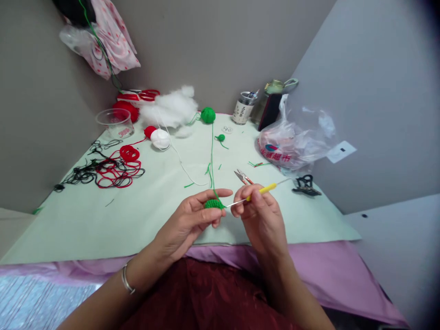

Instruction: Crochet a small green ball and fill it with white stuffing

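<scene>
Above the mat (pixel 120 229), left hand (pixel 185 219) pinches green crochet (pixel 213 204); right hand (pixel 264 220) grips yellow hook (pixel 269 188).

Soft, even light brightens the worktop (pixel 103 229); the wide view stretches at its edges (the upper right corner is dark).

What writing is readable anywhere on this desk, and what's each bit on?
"超市", in red on the plastic bag; the characters before it are unclear.
Labelled cup: dark characters, too small to read.
Clear tub: red print, too blurred to read.
White card: small dark mark, unreadable.
</scene>
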A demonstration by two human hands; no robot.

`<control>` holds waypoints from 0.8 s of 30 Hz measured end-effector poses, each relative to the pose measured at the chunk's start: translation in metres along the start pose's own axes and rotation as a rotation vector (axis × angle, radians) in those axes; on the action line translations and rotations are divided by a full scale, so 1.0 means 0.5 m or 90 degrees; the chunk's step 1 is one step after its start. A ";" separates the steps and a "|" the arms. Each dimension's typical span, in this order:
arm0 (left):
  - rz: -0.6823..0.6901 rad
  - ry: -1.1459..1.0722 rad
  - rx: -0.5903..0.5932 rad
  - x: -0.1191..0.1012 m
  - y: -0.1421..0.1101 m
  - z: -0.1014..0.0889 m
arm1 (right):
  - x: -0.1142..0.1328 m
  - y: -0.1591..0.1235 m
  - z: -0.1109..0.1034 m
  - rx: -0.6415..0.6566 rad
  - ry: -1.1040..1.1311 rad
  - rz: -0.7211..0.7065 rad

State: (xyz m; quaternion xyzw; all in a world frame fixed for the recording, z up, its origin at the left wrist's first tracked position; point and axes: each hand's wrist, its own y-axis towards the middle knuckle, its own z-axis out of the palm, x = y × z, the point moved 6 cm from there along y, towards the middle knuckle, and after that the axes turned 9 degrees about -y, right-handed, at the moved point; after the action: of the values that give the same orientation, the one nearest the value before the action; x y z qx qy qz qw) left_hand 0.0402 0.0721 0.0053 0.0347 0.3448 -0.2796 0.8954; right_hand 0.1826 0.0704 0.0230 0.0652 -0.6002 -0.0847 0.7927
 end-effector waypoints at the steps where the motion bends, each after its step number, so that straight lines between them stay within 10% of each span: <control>1: 0.020 0.022 -0.010 -0.001 -0.001 0.000 | -0.002 -0.003 0.002 0.003 -0.012 -0.014; 7: 0.122 0.158 -0.032 -0.003 -0.005 -0.003 | 0.001 -0.025 0.012 -0.011 -0.208 -0.163; 24: 0.109 0.172 -0.040 -0.013 -0.015 -0.012 | 0.005 -0.024 0.023 0.027 -0.141 -0.195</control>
State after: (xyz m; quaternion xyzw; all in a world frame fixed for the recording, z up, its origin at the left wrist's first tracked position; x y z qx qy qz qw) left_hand 0.0289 0.0704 0.0060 0.0732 0.4662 -0.1843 0.8622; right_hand 0.1712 0.0582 0.0259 0.1627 -0.6684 -0.1984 0.6981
